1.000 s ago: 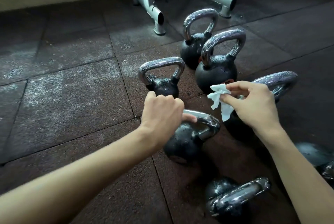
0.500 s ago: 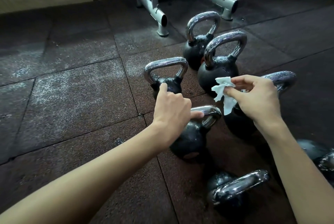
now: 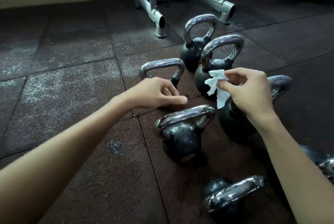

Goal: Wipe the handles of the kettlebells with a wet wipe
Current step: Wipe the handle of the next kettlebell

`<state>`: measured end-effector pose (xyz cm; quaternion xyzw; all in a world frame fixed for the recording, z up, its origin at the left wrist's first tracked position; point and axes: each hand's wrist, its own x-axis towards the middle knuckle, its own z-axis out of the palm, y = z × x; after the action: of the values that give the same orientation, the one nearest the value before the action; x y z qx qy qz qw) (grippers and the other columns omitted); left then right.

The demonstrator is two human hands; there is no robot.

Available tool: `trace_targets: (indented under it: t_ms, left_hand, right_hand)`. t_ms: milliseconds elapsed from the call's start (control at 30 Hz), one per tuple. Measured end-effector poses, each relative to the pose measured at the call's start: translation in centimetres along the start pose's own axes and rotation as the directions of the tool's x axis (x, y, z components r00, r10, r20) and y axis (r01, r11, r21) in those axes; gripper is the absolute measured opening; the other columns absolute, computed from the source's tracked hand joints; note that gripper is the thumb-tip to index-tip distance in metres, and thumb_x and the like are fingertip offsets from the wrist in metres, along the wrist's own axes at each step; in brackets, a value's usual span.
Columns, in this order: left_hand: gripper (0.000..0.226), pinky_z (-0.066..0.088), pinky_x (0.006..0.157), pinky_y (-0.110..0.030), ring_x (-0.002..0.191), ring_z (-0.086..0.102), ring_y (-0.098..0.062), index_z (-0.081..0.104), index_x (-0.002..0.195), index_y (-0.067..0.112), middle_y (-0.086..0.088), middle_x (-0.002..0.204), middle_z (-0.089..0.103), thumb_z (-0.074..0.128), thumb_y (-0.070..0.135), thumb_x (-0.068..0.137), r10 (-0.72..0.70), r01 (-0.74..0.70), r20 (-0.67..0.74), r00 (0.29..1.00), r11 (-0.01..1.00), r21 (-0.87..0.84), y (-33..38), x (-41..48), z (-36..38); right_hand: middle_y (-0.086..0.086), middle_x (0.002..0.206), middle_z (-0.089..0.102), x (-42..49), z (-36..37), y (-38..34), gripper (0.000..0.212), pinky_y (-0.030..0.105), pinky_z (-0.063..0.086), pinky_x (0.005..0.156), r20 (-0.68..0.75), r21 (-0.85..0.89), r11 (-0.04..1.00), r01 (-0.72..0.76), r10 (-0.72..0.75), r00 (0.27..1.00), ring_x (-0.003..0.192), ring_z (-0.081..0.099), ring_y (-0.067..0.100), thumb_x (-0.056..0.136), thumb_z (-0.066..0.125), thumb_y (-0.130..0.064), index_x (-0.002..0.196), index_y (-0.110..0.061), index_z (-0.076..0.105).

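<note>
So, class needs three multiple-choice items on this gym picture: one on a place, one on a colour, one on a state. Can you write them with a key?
1. Where is the wet wipe?
A. on the floor
B. pinched in the right hand
C. on the grey rack

2. What colour are the kettlebell handles?
A. shiny silver
B. red
C. yellow

3. What is the left hand doing?
A. gripping a weight
B. pressing the wipe down
C. holding nothing

Key:
1 B: that hand's fingers pinch the wipe in the air.
2 A: every handle in view gleams like chrome.
3 C: it hangs loosely curled over the kettlebells with nothing in it.
</note>
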<state>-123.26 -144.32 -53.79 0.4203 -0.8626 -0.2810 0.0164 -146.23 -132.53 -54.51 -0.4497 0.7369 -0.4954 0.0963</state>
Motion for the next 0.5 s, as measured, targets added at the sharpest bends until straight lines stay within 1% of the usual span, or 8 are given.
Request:
trace_targets:
  t_ms: [33,67,133,167,233,300,367,500]
  left_hand:
    - [0.050,0.046,0.072,-0.020,0.087,0.066,0.003,0.072,0.104,0.042,0.020,0.098,0.072,0.072,0.079,0.070,0.035,-0.039,-0.074,0.997,0.998,-0.056,-1.1,0.8,-1.2]
    - [0.051,0.047,0.075,-0.022,0.090,0.065,0.002,0.071,0.109,0.043,0.021,0.103,0.069,0.077,0.075,0.069,0.063,-0.072,-0.180,0.982,0.996,-0.045,-2.3,1.8,-2.0]
    - [0.057,0.050,0.084,-0.030,0.101,0.062,-0.006,0.070,0.117,0.046,0.019,0.113,0.065,0.080,0.072,0.068,0.073,-0.035,-0.387,0.919,0.994,0.103,-4.3,4.2,-3.3]
    - [0.058,0.051,0.087,-0.034,0.109,0.060,-0.010,0.069,0.120,0.046,0.016,0.118,0.064,0.081,0.070,0.068,0.064,0.015,-0.429,0.901,0.984,0.176,-5.0,5.3,-3.8]
    - [0.061,0.053,0.092,-0.038,0.120,0.060,-0.015,0.069,0.124,0.046,0.013,0.127,0.065,0.083,0.067,0.069,0.025,0.094,-0.422,0.906,0.961,0.260,-5.8,7.4,-5.0]
    - [0.064,0.055,0.099,-0.041,0.123,0.061,-0.015,0.070,0.124,0.045,0.013,0.130,0.068,0.086,0.064,0.065,-0.016,0.117,-0.372,0.928,0.961,0.251,-6.2,9.3,-6.5]
    - [0.061,0.056,0.099,-0.042,0.119,0.065,-0.013,0.072,0.121,0.043,0.014,0.126,0.071,0.089,0.060,0.065,-0.036,0.115,-0.292,0.956,0.959,0.259,-5.8,10.6,-7.9]
    - [0.041,0.056,0.081,-0.029,0.106,0.068,-0.010,0.075,0.114,0.044,0.019,0.114,0.074,0.084,0.055,0.076,-0.019,0.076,-0.115,0.993,0.853,0.516,-4.1,12.3,-9.8]
  right_hand:
    - [-0.020,0.080,0.074,0.9,0.6,-0.3,0.019,0.018,0.053,0.077,0.006,0.003,1.000,0.026,-0.026,1.000,0.077,0.069,-0.010,0.076,0.088,-0.028,0.091,-0.035,0.079]
    - [-0.020,0.081,0.074,2.0,1.4,-0.5,0.019,0.018,0.053,0.077,0.015,0.003,0.999,0.047,-0.047,0.999,0.077,0.068,-0.011,0.077,0.088,-0.028,0.093,-0.033,0.079]
    - [-0.021,0.083,0.073,4.4,3.1,-1.0,0.019,0.013,0.049,0.075,0.060,-0.022,0.996,0.091,-0.089,0.994,0.076,0.064,-0.015,0.078,0.087,-0.029,0.096,-0.032,0.080]
    - [-0.021,0.085,0.072,5.7,3.9,-1.3,0.019,0.009,0.046,0.074,0.095,-0.045,0.992,0.115,-0.110,0.989,0.080,0.064,-0.015,0.079,0.086,-0.029,0.097,-0.032,0.080]
    - [-0.019,0.089,0.072,8.3,5.5,-1.7,0.018,0.008,0.043,0.076,0.158,-0.092,0.983,0.157,-0.141,0.977,0.089,0.066,-0.006,0.082,0.084,-0.027,0.098,-0.031,0.079]
    - [-0.014,0.092,0.073,10.7,6.8,-2.0,0.017,0.019,0.045,0.079,0.206,-0.136,0.973,0.187,-0.157,0.966,0.092,0.066,0.005,0.083,0.081,-0.026,0.099,-0.031,0.079]
    - [-0.011,0.090,0.072,12.8,7.8,-2.2,0.017,0.026,0.046,0.078,0.234,-0.174,0.968,0.182,-0.139,0.962,0.091,0.064,0.010,0.082,0.080,-0.027,0.098,-0.033,0.079]
    - [-0.015,0.082,0.069,15.6,9.3,-2.9,0.014,0.028,0.053,0.078,0.318,-0.209,0.969,0.129,-0.057,0.946,0.088,0.067,0.012,0.080,0.081,-0.028,0.092,-0.036,0.076]
